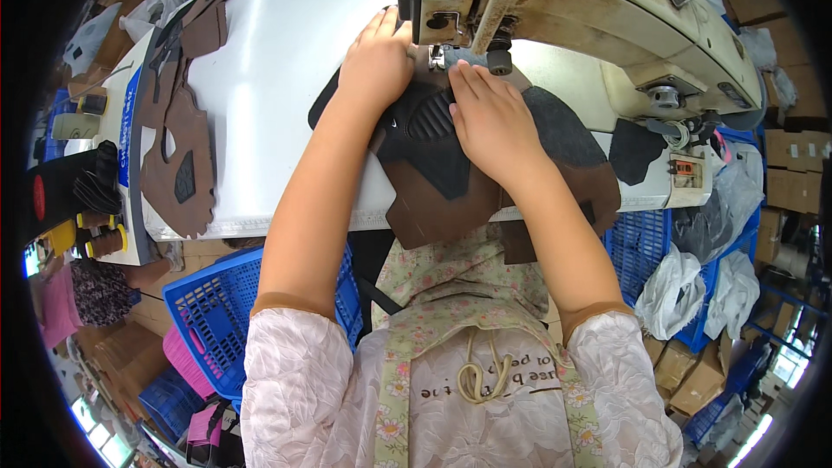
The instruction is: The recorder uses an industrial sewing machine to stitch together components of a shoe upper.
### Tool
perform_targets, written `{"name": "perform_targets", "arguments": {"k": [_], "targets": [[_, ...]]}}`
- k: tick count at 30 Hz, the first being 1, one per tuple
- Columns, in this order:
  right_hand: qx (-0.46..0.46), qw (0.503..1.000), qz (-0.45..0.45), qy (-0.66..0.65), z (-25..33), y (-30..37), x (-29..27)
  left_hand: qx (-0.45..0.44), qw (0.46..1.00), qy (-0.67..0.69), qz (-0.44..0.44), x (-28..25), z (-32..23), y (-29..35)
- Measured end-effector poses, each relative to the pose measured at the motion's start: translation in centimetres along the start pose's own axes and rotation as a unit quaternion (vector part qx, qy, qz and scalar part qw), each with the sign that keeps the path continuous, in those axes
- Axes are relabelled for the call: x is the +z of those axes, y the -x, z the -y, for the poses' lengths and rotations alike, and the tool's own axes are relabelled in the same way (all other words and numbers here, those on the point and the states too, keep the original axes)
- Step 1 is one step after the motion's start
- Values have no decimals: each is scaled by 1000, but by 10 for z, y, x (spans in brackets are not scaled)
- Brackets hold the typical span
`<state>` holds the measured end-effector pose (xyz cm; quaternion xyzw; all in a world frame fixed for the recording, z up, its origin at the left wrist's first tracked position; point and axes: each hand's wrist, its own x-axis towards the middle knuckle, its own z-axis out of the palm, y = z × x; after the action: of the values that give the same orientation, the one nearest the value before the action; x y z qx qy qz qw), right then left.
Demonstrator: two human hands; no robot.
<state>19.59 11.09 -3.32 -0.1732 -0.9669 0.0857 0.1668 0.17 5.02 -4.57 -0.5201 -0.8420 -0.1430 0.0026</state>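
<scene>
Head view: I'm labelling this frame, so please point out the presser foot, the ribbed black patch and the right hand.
Presser foot (437, 58): head view, on its metal front.
Ribbed black patch (431, 116): head view, on its ridges.
Right hand (492, 117): head view, on its back.

I wear a whitish blouse (468, 433) patterned with raised, leaf-like shapes, its loose sleeves (290, 364) each finished with a brown band (299, 304); beyond them my forearms (316, 208), left hand (379, 74) and right hand (501, 128) are bare. Over it goes my pale green apron (468, 299), sprinkled with small pink flowers and creased below the near edge of the bench (277, 78), bigger daisies running down its straps (393, 407). Dark lettering (544, 376) crosses my chest, where a cream cord (465, 374) hangs knotted.
</scene>
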Motion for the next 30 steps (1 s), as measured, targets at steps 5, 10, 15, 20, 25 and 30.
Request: {"name": "perform_targets", "arguments": {"k": [5,10,15,20,25,30], "targets": [[-9,1000,-11,4,-8,-4,8,31,999,11,-31,5,3,-8],[-16,999,-29,16,-9,-8,12,23,999,12,-24,4,5,-12],[-13,999,-28,20,-9,-9,13,16,1000,12,-21,3,4,-12],[-19,999,-32,24,-10,-10,15,14,999,19,-21,1,4,-11],[-4,1000,-5,27,-7,-9,10,7,1000,22,-16,-1,3,-9],[-13,999,-18,48,-10,-9,13,14,999,25,-16,2,3,-11]]}}
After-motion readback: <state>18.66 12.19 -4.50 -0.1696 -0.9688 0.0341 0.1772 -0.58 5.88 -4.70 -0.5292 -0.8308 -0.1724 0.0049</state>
